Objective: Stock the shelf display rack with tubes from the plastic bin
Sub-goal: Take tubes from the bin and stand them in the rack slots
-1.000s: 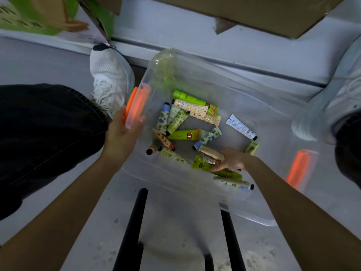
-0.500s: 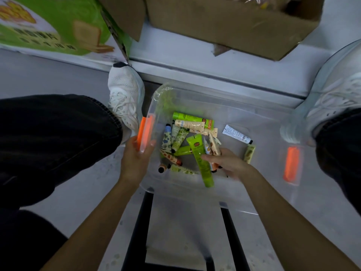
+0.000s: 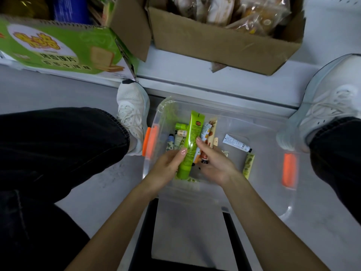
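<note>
A clear plastic bin (image 3: 259, 132) with orange latches sits on the floor between my feet. Above it, my left hand (image 3: 168, 167) grips the cap end of a long green tube (image 3: 192, 141). My right hand (image 3: 214, 163) holds a bundle of small tubes (image 3: 207, 134) pressed against the green one. Several more tubes lie in the bin's left part, partly hidden by my hands. A white tube (image 3: 235, 143) and a small green patterned tube (image 3: 248, 165) lie loose at the bin's right.
A white shelf base (image 3: 224, 83) runs across the back with a brown cardboard box (image 3: 224, 45) of packaged goods and a green printed carton (image 3: 58, 49) on it. White shoes (image 3: 132, 114) flank the bin. Black bars (image 3: 142, 237) cross the floor below.
My left hand let go of the bin's orange latch and took hold of the long green tube. My right hand lifted the tubes up out of the pile. The view tilted toward the shelf.
</note>
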Action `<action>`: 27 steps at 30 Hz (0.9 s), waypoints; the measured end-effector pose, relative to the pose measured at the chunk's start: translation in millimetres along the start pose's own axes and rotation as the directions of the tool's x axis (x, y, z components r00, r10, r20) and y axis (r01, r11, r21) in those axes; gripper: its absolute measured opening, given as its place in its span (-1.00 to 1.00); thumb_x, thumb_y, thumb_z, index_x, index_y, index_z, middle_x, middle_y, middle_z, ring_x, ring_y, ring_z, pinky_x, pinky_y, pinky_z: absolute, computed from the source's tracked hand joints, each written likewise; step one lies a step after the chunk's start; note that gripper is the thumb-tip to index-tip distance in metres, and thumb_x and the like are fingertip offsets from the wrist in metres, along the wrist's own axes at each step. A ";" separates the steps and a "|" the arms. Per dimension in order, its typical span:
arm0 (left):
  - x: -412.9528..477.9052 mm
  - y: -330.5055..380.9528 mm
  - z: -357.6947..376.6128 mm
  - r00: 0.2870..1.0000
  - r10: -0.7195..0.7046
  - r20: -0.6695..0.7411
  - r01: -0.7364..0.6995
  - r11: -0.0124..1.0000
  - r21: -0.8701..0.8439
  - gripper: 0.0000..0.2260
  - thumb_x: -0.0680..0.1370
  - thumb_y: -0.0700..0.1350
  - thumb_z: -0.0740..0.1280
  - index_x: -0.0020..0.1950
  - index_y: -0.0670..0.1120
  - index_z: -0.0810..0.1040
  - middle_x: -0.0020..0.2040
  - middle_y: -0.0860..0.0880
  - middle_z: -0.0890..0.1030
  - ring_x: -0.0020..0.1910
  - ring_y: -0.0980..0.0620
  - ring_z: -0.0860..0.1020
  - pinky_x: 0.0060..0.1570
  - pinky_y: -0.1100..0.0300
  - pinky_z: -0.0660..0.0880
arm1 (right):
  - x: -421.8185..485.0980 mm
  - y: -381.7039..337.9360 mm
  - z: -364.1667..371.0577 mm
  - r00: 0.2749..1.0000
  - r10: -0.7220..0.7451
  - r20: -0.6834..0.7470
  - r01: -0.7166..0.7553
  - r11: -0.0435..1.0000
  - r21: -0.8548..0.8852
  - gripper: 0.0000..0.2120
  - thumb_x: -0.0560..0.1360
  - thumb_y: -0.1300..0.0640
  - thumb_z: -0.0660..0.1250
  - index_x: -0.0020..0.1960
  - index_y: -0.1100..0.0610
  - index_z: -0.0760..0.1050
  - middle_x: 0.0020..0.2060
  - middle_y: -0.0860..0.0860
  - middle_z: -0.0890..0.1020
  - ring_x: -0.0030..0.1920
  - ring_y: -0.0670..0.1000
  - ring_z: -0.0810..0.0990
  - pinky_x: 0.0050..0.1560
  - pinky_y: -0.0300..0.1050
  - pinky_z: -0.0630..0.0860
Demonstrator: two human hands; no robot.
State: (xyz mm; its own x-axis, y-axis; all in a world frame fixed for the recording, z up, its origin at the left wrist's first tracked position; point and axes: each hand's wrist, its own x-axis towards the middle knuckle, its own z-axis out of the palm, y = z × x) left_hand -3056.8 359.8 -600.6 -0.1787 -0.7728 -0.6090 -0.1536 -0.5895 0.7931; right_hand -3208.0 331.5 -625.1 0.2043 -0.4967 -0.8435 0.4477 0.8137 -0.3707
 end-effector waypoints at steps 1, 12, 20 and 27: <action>-1.3 0.3 -0.4 0.997 -0.056 0.059 0.060 0.997 -0.057 -0.57 0.49 0.27 0.18 0.08 0.01 0.62 -0.04 0.04 0.70 -0.02 0.16 0.65 0.01 0.22 0.52 | -2.0 -1.0 1.0 1.000 -0.013 0.017 0.013 1.000 0.010 -0.33 0.16 0.05 0.55 0.24 0.16 0.50 0.08 0.11 0.67 0.12 0.08 0.63 0.27 0.03 0.45; -5.5 15.3 9.9 0.975 -0.200 0.098 0.217 0.952 -0.215 -0.49 0.39 0.18 0.32 0.19 -0.15 0.54 -0.12 -0.10 0.64 -0.18 -0.02 0.64 -0.06 0.04 0.63 | -9.6 -3.5 3.9 0.995 -0.027 0.092 0.033 0.997 -0.064 -0.64 0.29 0.00 0.45 0.03 0.14 0.54 -0.20 0.07 0.68 -0.23 0.01 0.66 -0.32 -0.19 0.53; -2.5 20.3 4.9 0.974 -0.213 0.083 0.228 0.918 -0.325 -0.71 0.46 -0.03 0.38 0.10 -0.16 0.58 -0.33 -0.07 0.60 -0.40 0.03 0.60 -0.20 0.08 0.65 | -14.3 -7.0 7.8 0.964 0.014 0.267 0.023 0.990 -0.136 -0.53 0.39 -0.11 0.32 0.17 0.17 0.50 -0.17 0.10 0.61 -0.33 0.01 0.58 -0.21 -0.05 0.46; -1.5 19.3 -2.3 0.971 -0.211 0.115 0.240 0.893 -0.380 -0.75 0.55 -0.10 0.32 0.21 -0.13 0.56 -0.05 -0.16 0.69 -0.11 -0.11 0.69 -0.21 0.09 0.63 | -6.7 -10.7 12.3 0.976 -0.096 0.193 0.137 0.968 -0.211 -0.40 0.36 -0.19 0.33 0.26 0.18 0.48 0.14 0.11 0.63 0.21 0.09 0.57 0.31 0.01 0.39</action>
State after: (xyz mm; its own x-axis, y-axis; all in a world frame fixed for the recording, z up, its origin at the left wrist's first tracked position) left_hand -3057.3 349.0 -584.4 -0.2530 -0.5983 -0.7603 0.1894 -0.8013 0.5675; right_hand -3203.4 322.4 -610.7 0.3244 -0.6217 -0.7129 0.2775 0.7831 -0.5566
